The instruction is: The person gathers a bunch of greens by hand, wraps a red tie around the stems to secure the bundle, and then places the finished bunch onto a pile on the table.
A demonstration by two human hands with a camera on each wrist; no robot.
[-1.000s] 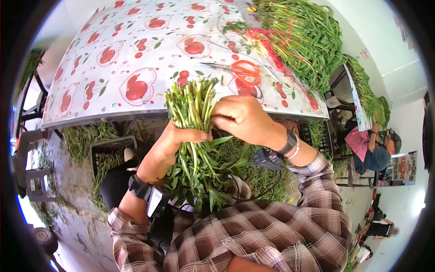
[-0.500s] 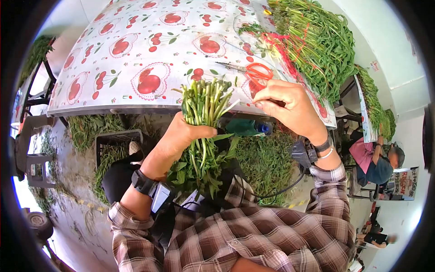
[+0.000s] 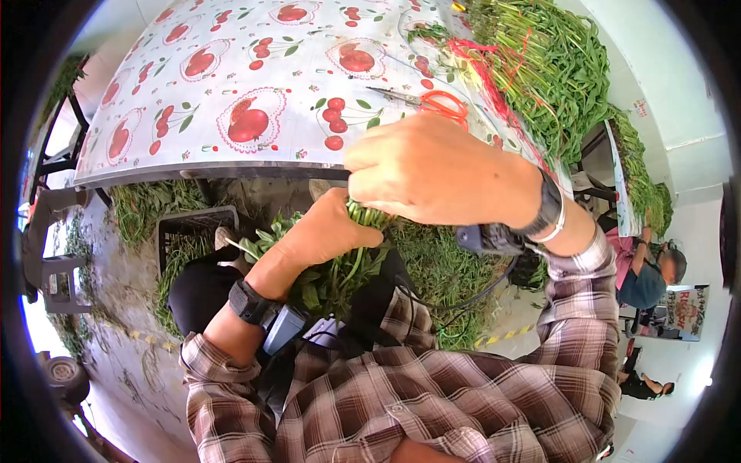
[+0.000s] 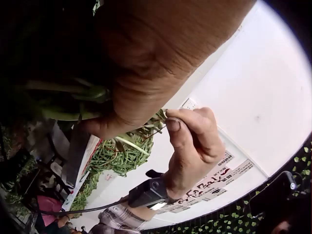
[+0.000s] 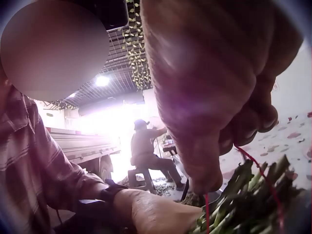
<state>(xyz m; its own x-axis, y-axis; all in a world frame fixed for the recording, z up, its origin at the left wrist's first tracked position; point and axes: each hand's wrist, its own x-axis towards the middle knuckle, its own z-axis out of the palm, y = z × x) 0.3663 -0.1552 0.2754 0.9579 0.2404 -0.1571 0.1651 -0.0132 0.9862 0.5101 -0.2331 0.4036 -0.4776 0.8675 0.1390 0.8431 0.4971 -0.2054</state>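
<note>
My left hand (image 3: 328, 224) grips a bunch of leafy green stems (image 3: 336, 282) just off the table's front edge, leaves hanging down toward my lap. Above it, my right hand (image 3: 432, 170) crosses over the cut ends and hides them in the head view. The right wrist view shows the curled right fingers pinching a thin red string (image 5: 278, 200), which runs down by the stem ends (image 5: 243, 200). In the left wrist view the right thumb and forefinger are pressed together. Orange-handled scissors (image 3: 421, 99) lie on the table just beyond the right hand.
A table with a fruit-print cover (image 3: 293, 123) stands in front. At its right lie a big pile of greens (image 3: 540, 85) and a tangle of red strings (image 3: 486, 69). A black crate (image 3: 197, 221) and loose greens (image 3: 448, 262) are below. Another person (image 3: 648, 274) sits at the right.
My right hand swung out to the right from the bunch, then came back over its top. The left hand keeps its grip; leaves now show on its left side too.
</note>
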